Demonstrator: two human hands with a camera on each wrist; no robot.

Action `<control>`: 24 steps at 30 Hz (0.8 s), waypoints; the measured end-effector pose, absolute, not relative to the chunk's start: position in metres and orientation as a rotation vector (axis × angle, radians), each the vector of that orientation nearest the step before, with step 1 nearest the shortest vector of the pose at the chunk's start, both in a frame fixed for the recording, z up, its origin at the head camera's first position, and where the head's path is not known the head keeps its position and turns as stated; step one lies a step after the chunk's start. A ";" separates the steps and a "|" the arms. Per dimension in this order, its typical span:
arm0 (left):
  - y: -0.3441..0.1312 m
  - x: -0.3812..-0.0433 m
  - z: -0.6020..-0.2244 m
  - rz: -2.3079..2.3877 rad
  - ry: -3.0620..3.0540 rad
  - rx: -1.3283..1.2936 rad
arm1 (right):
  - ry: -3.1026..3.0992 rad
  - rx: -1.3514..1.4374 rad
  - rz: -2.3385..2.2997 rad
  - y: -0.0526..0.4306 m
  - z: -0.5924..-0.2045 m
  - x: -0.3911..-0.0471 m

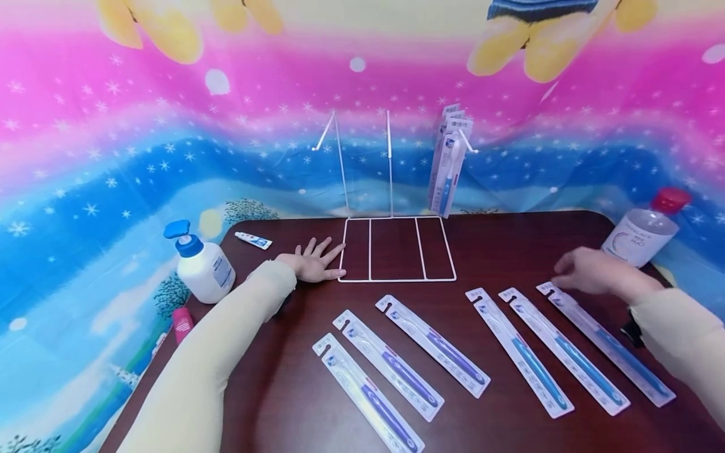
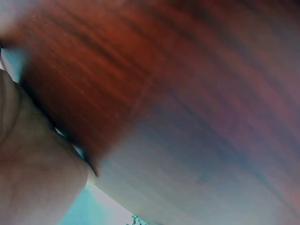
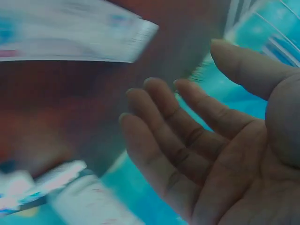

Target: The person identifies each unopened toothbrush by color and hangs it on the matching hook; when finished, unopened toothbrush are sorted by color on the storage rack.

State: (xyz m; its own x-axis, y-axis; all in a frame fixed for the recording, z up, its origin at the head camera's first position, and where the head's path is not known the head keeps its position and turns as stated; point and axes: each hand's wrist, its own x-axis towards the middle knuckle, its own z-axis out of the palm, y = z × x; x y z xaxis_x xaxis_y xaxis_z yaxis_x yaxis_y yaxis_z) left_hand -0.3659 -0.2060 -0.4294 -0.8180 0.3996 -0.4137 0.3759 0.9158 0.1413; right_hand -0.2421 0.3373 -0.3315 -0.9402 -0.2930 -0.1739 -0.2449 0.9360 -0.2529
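My left hand [image 1: 311, 262] lies with spread fingers on the table, at the left side of a white wire display rack [image 1: 396, 280]; its fingertips touch the base wire. Only skin near the wrist shows in the left wrist view. Close to the top end of the rightmost blue toothbrush pack [image 1: 606, 343] is my right hand [image 1: 591, 272]. The right wrist view shows that hand's palm bare, fingers loosely bent and thumb apart. Two more blue toothbrush packs [image 1: 523, 352] lie beside it. Several toothbrush packs [image 1: 449, 167] hang from the rack's right hook.
Three purple toothbrush packs [image 1: 433, 346] lie slanted at the front middle. On the left are a pump bottle [image 1: 206, 270], a small toothpaste tube [image 1: 253, 240] and a pink-capped item [image 1: 182, 324]. A red-capped clear bottle [image 1: 642, 233] stands at right. A patterned cloth [image 1: 272, 138] hangs behind.
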 end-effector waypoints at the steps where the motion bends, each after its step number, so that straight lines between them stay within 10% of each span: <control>1: -0.206 -0.366 -0.429 0.079 2.631 0.559 | 2.868 -0.393 -0.327 0.342 -0.337 -0.236; 24: -0.207 -0.368 -0.434 0.087 2.638 0.595 | 2.817 -0.043 -0.336 0.362 -0.375 -0.195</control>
State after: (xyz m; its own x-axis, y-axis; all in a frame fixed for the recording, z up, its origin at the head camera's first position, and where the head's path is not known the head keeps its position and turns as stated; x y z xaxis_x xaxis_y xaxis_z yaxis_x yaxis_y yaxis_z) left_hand -0.3680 -0.2075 -0.4335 -0.8144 0.4220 -0.3983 0.3949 0.9060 0.1524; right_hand -0.1951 0.3624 -0.3748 -0.9537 -0.0646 -0.2938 0.0063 0.9722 -0.2341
